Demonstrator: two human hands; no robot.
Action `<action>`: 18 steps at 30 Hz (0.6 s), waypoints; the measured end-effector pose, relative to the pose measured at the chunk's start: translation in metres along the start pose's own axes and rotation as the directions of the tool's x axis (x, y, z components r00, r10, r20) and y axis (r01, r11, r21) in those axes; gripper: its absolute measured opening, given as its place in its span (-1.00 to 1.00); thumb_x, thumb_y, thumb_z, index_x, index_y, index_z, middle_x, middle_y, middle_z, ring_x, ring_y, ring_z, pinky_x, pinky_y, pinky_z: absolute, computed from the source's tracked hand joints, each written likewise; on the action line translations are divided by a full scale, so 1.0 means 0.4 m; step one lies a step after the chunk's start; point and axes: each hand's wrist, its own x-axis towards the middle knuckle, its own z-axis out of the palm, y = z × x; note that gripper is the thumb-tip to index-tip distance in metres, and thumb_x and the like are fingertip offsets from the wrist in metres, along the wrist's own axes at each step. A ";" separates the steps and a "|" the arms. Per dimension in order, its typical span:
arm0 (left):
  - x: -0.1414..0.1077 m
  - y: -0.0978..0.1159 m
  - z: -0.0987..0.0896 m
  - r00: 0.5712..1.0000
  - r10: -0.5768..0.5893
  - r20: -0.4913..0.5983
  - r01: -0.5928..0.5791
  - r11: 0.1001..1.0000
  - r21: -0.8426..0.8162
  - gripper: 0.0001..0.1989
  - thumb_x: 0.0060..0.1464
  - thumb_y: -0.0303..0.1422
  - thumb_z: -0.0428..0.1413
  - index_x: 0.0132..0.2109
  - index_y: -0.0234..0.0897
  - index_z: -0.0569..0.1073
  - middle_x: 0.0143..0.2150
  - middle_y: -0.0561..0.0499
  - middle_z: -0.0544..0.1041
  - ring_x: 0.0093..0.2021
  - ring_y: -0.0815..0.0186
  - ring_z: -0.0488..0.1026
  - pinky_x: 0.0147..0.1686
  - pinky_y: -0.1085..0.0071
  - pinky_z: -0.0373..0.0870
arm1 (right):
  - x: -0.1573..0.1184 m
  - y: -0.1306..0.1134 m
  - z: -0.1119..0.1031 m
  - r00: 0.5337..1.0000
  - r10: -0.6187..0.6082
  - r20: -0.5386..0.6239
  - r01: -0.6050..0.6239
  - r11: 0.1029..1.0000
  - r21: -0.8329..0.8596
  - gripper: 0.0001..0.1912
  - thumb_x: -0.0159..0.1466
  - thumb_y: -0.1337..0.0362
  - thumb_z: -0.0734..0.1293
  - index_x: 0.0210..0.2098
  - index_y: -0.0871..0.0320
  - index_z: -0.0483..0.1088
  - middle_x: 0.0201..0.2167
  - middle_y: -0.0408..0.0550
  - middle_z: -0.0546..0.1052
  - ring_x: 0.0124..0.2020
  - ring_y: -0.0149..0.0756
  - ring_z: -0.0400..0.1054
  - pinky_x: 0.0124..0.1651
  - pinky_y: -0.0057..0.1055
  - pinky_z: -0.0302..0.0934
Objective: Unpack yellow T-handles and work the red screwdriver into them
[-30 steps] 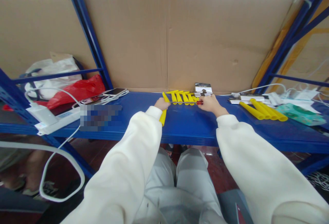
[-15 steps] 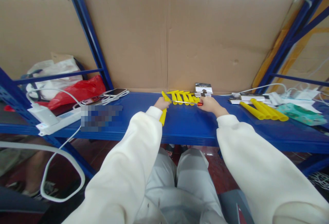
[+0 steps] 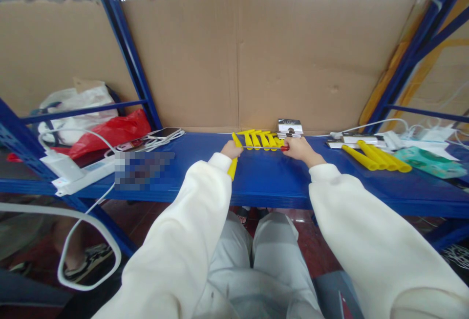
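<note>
My left hand (image 3: 229, 150) is closed around a yellow plastic handle-like piece (image 3: 232, 169), whose ends stick out above and below the fingers. A screwdriver (image 3: 285, 148) with a red handle is gripped in my right hand (image 3: 299, 149). Its thin metal shaft runs level to the left and reaches the yellow piece at my left hand; whether the tip touches a screw is too small to tell. Just behind the shaft, several similar yellow pieces (image 3: 264, 140) lie in a slanted row. Small black-and-white packs (image 3: 289, 127) stand behind my right hand.
The blue shelf (image 3: 271, 175) is backed by a cardboard sheet (image 3: 293, 65). Several yellow tapered tubes (image 3: 379, 158) and a green packet (image 3: 428, 161) lie right. A white power strip (image 3: 90, 170), a phone (image 3: 170, 132), cables and a red bag (image 3: 110, 136) are left. Blue posts (image 3: 124, 40) flank the shelf.
Both hands keep their grips and have barely moved; the yellow piece in my left hand is slightly more upright. At the lower left, another person's foot has shifted.
</note>
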 end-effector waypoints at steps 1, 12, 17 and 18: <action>0.000 0.000 0.000 1.000 0.003 0.004 -0.003 1.000 0.004 -0.75 0.11 -0.60 0.05 -0.13 -0.56 0.58 -0.32 -0.19 0.65 -0.45 0.33 0.57 -0.29 0.46 0.51 | -0.001 0.000 0.000 1.000 0.008 -0.002 -0.008 1.000 -0.003 -0.73 0.27 0.25 0.26 -0.10 0.17 0.49 -0.16 0.17 0.64 -0.11 -0.02 0.50 -0.10 -0.28 0.15; 0.011 -0.005 0.004 1.000 0.026 0.018 -0.026 1.000 0.014 -0.76 0.11 -0.60 0.04 -0.16 -0.55 0.59 -0.31 -0.20 0.65 -0.45 0.33 0.56 -0.33 0.48 0.51 | 0.003 0.001 0.007 1.000 0.000 0.016 0.000 1.000 0.018 -0.69 0.22 0.26 0.24 -0.12 0.19 0.50 -0.10 0.18 0.63 -0.03 0.03 0.47 0.06 -0.13 0.09; 0.015 -0.008 0.006 1.000 0.014 0.012 -0.015 1.000 0.009 -0.77 0.09 -0.58 0.06 -0.19 -0.52 0.60 -0.42 -0.12 0.62 -0.48 0.32 0.55 -0.31 0.47 0.51 | -0.002 0.000 0.002 0.999 0.024 0.028 -0.024 1.000 0.012 -0.66 0.23 0.25 0.26 -0.05 0.21 0.48 -0.16 0.20 0.63 -0.10 0.01 0.49 -0.09 -0.25 0.16; 0.013 -0.007 0.006 1.000 0.012 0.011 -0.012 1.000 0.002 -0.77 0.09 -0.59 0.06 -0.18 -0.52 0.60 -0.44 -0.11 0.61 -0.49 0.32 0.55 -0.32 0.47 0.51 | -0.002 -0.001 0.001 0.999 0.026 0.033 -0.027 1.000 0.012 -0.66 0.24 0.25 0.26 -0.05 0.21 0.48 -0.16 0.20 0.63 -0.10 0.01 0.49 -0.09 -0.26 0.16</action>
